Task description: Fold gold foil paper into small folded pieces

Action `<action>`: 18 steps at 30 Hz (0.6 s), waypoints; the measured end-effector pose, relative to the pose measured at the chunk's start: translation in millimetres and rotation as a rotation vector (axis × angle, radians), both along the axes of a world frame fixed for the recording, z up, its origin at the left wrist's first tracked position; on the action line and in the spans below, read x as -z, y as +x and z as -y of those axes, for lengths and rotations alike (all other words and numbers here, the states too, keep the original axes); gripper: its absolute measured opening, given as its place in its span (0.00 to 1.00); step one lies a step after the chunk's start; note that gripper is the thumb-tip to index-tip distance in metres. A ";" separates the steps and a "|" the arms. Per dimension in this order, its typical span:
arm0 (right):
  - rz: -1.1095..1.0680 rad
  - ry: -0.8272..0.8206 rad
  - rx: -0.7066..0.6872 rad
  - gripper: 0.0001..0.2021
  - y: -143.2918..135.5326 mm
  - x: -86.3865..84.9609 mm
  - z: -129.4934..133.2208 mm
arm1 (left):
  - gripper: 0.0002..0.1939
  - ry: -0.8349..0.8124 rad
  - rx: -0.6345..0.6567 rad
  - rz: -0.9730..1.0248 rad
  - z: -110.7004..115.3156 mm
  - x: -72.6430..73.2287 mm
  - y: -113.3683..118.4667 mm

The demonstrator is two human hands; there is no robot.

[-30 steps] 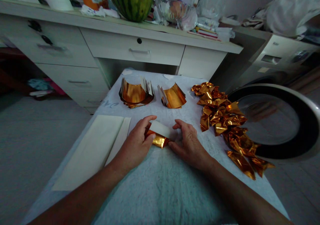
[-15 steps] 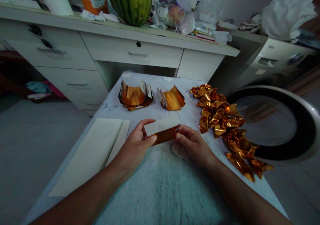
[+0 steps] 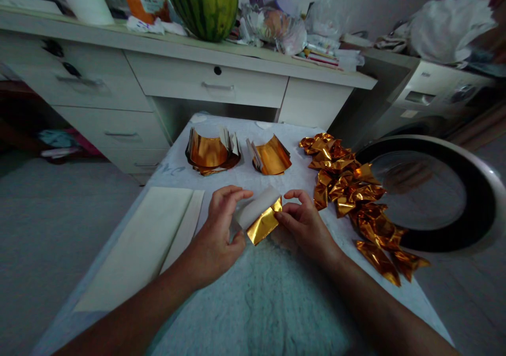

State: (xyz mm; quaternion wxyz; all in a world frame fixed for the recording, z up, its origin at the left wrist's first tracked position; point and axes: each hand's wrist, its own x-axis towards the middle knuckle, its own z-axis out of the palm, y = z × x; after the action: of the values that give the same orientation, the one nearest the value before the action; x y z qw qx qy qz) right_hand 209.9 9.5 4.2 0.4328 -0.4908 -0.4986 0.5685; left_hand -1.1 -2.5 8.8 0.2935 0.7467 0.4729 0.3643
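Observation:
A small sheet of gold foil paper (image 3: 264, 223), white on its other side and partly folded over, hangs tilted between my hands above the table. My right hand (image 3: 306, 224) pinches its right end between thumb and fingers. My left hand (image 3: 221, 235) is open beside the sheet's left end, thumb and fingers apart. Beyond the hands stand two curved stacks of gold foil paper, a thicker left stack (image 3: 209, 151) and a smaller right stack (image 3: 272, 157). Folded gold foil pieces (image 3: 348, 187) lie heaped along the table's right side.
White paper sheets (image 3: 138, 240) lie at the left of the cloth-covered table (image 3: 253, 303). A white drawer cabinet (image 3: 213, 85) stands behind, with a cut watermelon (image 3: 201, 8) and clutter on top. At right, a washing machine's round door (image 3: 474, 198) hangs open against the table's edge.
My left hand has let go of the foil sheet and spread its fingers. The sheet has tilted, its left end lower, and its gold side now catches the light.

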 end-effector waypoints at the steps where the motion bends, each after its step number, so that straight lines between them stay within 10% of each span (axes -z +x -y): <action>1: -0.012 0.002 -0.009 0.21 0.4 -0.1 0.2 | 0.36 0.069 0.037 -0.084 1.5 0.1 -0.3; 7: -0.018 0.016 -0.079 0.14 2.5 0.1 0.4 | 0.26 0.365 0.117 -0.279 5.3 6.5 1.2; 18: 0.490 0.289 -0.127 0.05 3.3 8.3 0.6 | 0.06 0.278 0.346 -0.400 3.1 4.0 5.7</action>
State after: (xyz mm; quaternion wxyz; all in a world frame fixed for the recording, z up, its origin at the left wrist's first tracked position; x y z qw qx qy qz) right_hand 213.3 8.8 -4.2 0.3285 -0.5144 -0.6940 0.3820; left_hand 4.6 -5.6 4.9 0.1471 0.9061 0.3326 0.2161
